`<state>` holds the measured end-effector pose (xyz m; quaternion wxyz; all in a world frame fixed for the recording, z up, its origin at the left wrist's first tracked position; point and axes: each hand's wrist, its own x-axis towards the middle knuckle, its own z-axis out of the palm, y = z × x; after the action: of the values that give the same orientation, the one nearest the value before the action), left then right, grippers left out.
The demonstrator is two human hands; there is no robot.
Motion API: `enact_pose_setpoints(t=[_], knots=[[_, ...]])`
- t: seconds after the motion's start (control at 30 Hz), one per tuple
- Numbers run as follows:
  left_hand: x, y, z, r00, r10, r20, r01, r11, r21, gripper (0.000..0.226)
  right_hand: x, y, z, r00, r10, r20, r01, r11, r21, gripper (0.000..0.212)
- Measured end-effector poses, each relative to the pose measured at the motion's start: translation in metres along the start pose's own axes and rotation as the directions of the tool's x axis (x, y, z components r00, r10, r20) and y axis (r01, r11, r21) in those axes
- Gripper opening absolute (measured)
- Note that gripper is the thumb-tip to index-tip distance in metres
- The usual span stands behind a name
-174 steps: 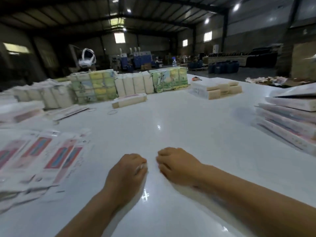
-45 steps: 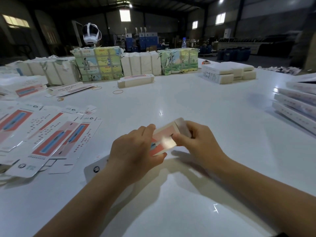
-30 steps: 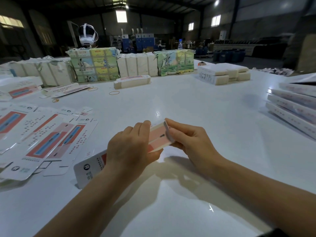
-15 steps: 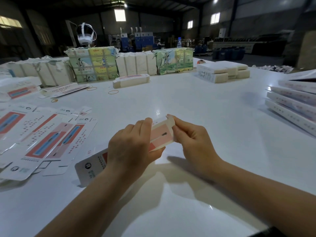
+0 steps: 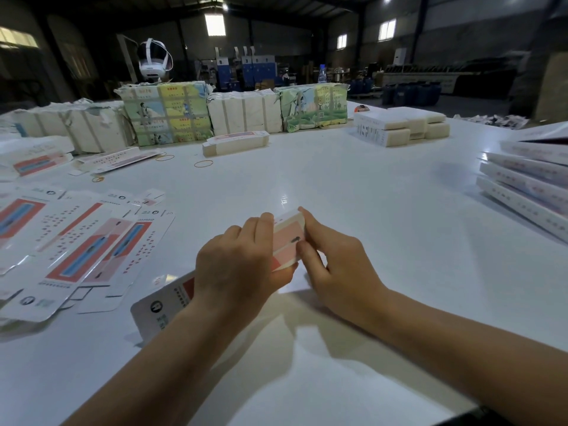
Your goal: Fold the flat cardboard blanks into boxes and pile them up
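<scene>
One long pink-and-white cardboard carton (image 5: 287, 238) is being worked just above the white table (image 5: 353, 192), near its front edge, and is being gripped by both hands. The left hand (image 5: 236, 265) is being wrapped over its middle, fingers curled over the top face and thumb under the edge. The right hand (image 5: 338, 265) is being pressed at the far end, forefinger laid along the end edge and thumb against the printed face, as though an end flap is being tucked in; whether that flap is being closed already cannot be told. The near end, bearing a round black mark, is being left sticking out toward 7 o'clock below the left wrist.

The task is being judged as well under way yet far from finished. At 3 o'clock a pile of folded boxes (image 5: 528, 179) is being built up at the table's edge, several layers showing. At 9 o'clock a spread of flat printed blanks (image 5: 92, 247) is being kept waiting, overlapping one another, with more flats (image 5: 120, 159) and loose rubber bands (image 5: 203, 163) lying toward 11 o'clock. At 12 o'clock a banded bundle of blanks (image 5: 235, 144) and paper-wrapped packs (image 5: 244, 115) are being held in reserve, unopened by the look of them. Many blanks are therefore being left to fold and pile.
</scene>
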<state>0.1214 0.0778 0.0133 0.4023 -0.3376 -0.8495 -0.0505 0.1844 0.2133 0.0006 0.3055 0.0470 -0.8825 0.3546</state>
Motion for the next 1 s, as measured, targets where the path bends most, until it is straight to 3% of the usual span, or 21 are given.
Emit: enact_pose_setpoints(t=[0.2,0.53,0.63,0.7,0.8,0.87,0.93,1.0], knots=[[0.0,-0.005,-0.001,0.999,-0.037,0.016,0.038,0.995,-0.097,0.066,0.006,0.004,-0.002,0.994,0.061,0.086,-0.073,0.986,0.148,0.05],[-0.001,-0.01,-0.002,0.997,-0.002,0.078,0.011,0.994,-0.106,0.066,0.004,0.012,0.007,0.99,-0.018,0.136,0.022,1.0,-0.023,0.067],[-0.003,-0.016,0.001,0.984,-0.082,0.161,0.115,0.971,-0.211,0.061,0.01,0.012,-0.003,0.973,-0.173,0.152,0.188,0.978,-0.09,0.08],[-0.006,-0.022,0.007,0.984,-0.033,0.175,0.085,0.95,-0.301,0.059,0.011,0.014,-0.01,0.94,-0.287,0.187,0.322,0.925,-0.2,0.088],[-0.015,-0.041,0.023,0.971,0.055,0.233,0.037,0.927,-0.373,0.057,0.014,0.015,-0.004,0.875,-0.38,0.3,0.461,0.843,-0.277,0.071],[-0.013,-0.049,0.037,0.96,0.098,0.261,0.026,0.902,-0.431,0.059,0.012,0.018,-0.002,0.868,-0.378,0.322,0.466,0.843,-0.267,0.061],[-0.008,-0.056,0.054,0.97,0.168,0.173,-0.088,0.915,-0.394,0.062,0.013,0.022,-0.005,0.888,-0.342,0.306,0.429,0.857,-0.285,0.056],[-0.004,-0.062,0.072,0.985,0.17,0.015,-0.155,0.928,-0.339,0.07,0.017,0.028,-0.014,0.93,-0.239,0.277,0.34,0.845,-0.412,0.052]])
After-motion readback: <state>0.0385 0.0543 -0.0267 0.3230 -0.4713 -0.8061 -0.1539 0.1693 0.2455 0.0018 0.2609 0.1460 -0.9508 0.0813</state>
